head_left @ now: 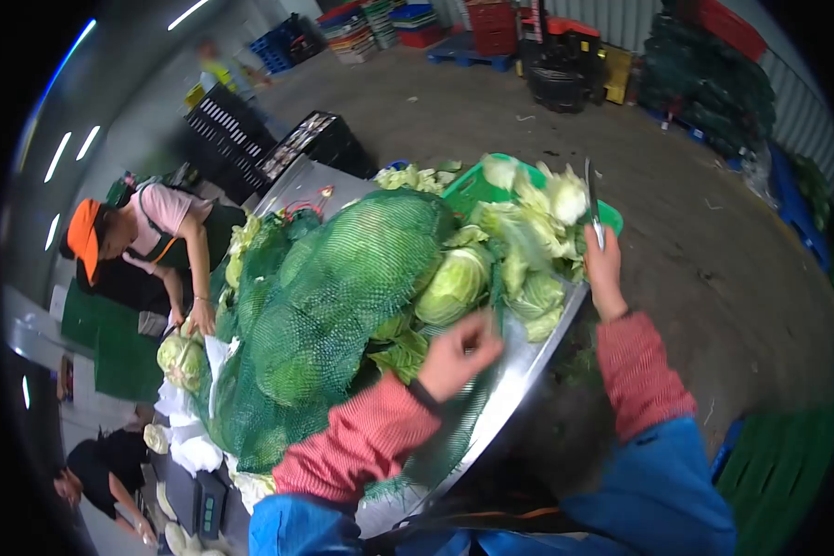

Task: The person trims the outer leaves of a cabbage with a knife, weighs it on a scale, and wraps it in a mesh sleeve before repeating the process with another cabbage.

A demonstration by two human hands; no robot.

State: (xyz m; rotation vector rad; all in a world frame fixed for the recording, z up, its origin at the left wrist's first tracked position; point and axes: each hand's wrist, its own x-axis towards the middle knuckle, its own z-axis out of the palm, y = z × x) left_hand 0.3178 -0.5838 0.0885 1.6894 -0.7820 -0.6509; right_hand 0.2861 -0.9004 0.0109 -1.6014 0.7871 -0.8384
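A green mesh sack (334,278) full of cabbages lies across the metal table (519,380). My left hand (461,354) is over the sack's right side, fingers curled together and a little blurred; what they grip is too small to make out. In my right hand (603,269) a knife (593,199) points upward, past the table's right edge. One bare cabbage (453,285) sits between the sack and a pile of loose leaves (528,222). Behind the leaves is a green basket (473,190).
At the left a co-worker in an orange cap (83,241) handles a cabbage (182,360); another person (111,473) is lower left, near a scale (209,508). Black crates (320,148) stand beyond the table. A pallet jack (561,65) is on the far floor.
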